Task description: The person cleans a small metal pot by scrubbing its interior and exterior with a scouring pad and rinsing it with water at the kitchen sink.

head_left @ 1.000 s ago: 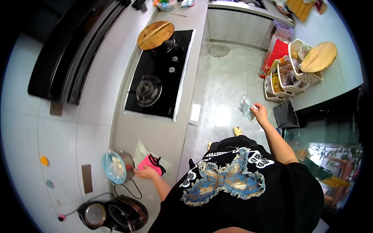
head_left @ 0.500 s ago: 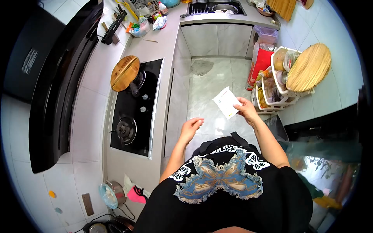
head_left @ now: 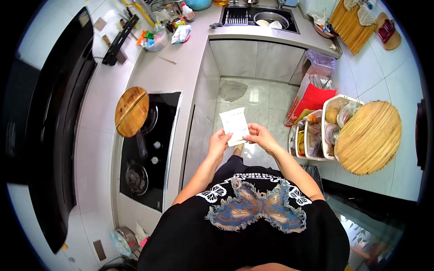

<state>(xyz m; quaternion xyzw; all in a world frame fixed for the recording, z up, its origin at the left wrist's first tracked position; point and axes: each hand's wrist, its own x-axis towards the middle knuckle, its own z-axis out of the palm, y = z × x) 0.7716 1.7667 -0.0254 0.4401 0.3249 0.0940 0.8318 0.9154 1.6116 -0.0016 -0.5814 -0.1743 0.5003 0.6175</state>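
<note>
The left hand point(head_left: 219, 141) had moved from an unoccupied position to the flat white rectangular packet point(head_left: 234, 123). Half a second earlier, the right hand point(head_left: 262, 137) alone had supported this item, and the left fingers had been curled around nothing visible. At this moment, both hands engaged it: the left thumb and fingers pinched the lower left side, and the right thumb and fingers pinched the lower right side.

The packet was located in front of the torso, above the pale grey tiled floor point(head_left: 262, 101) and to the right of the black glass hob point(head_left: 151, 183). Its pale face was turned up; the faint print was too small to read. No opening could be confirmed. In judgement, the change meant that handling had passed from one-sided carrying to two-sided control.
</note>
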